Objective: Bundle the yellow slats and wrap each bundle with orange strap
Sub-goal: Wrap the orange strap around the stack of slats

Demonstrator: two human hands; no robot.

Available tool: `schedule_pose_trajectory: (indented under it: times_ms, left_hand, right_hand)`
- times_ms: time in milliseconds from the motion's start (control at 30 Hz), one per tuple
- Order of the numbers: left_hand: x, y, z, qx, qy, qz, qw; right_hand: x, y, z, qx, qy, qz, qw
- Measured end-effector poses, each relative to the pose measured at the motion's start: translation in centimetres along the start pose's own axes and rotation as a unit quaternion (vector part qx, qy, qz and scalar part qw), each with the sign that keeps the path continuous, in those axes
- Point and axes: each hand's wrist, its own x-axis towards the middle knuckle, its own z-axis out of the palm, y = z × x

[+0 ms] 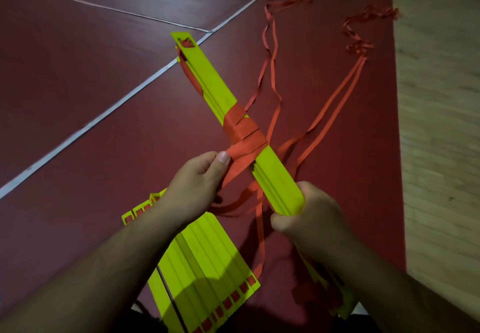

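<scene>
- Flooring in dark red (78, 85) fills the left and middle, crossed by thin white lines (104, 117).
- A row of loose yellow slats (207, 260) lies flat, side by side, low in the view, with small square slots along their near and far ends. The left forearm passes over them.
- The left hand (197, 184) is raised just left of the bundle's wrapped middle. Its thumb and forefinger pinch the orange strap (241, 150) where it leaves the wrapping, thumbnail up, and the other fingers are curled in. The forearm comes in from the lower left.
- The bundle of yellow slats (210, 78) is held above the floor on a slant, from the right hand up and away to the left, with its slotted end farthest off. Several overlapping turns of strap bind its middle, and more strap shows along its left edge near the far end.
- The right hand (311, 218) is clenched round the bundle's near end, with the thumb on the lower left. The forearm enters from the lower right.
- Under that forearm lies another yellow piece (345, 304) with a dim orange clump beside it.
- Loose strap tails (335, 104) trail from the bundle to tangled ends at the upper right.
- Pale wooden floor (439, 124) borders the right edge.
</scene>
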Motion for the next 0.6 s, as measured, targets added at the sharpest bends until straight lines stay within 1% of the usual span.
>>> schedule_pose_trajectory:
  times_ms: [167,200,267,333,400,500,600]
  left_hand:
    - [0.3,-0.4,-0.9,0.086,-0.018,0.045,0.995]
    - [0.5,-0.8,-0.9,0.094,-0.017,0.045,0.994]
    - [0.6,-1.1,-0.7,0.075,-0.012,0.044,0.996]
    - [0.4,-0.8,0.0,0.021,-0.004,0.033,0.999]
    - [0.1,-0.4,0.7,-0.036,0.001,0.026,0.999]
    - [0.1,-0.1,1.0,-0.063,0.007,0.035,0.997]
    - [0.2,0.1,0.8,-0.102,0.008,0.04,0.994]
  right_hand:
    - [0.1,-0.4,-0.6,0.012,-0.023,0.013,1.0]
    - [0.0,-0.6,-0.7,0.035,-0.035,0.011,0.999]
    - [-0.5,-1.1,-0.9,0.11,-0.083,0.011,0.99]
    - [-1.0,-1.6,-1.2,0.199,-0.147,0.016,0.969]
    - [-1.3,-1.9,-1.5,0.275,-0.201,0.03,0.94]
    - [-1.1,-1.8,-1.6,0.362,-0.251,0.044,0.897]
    - [-1.0,-1.6,-1.8,0.446,-0.314,0.061,0.836]
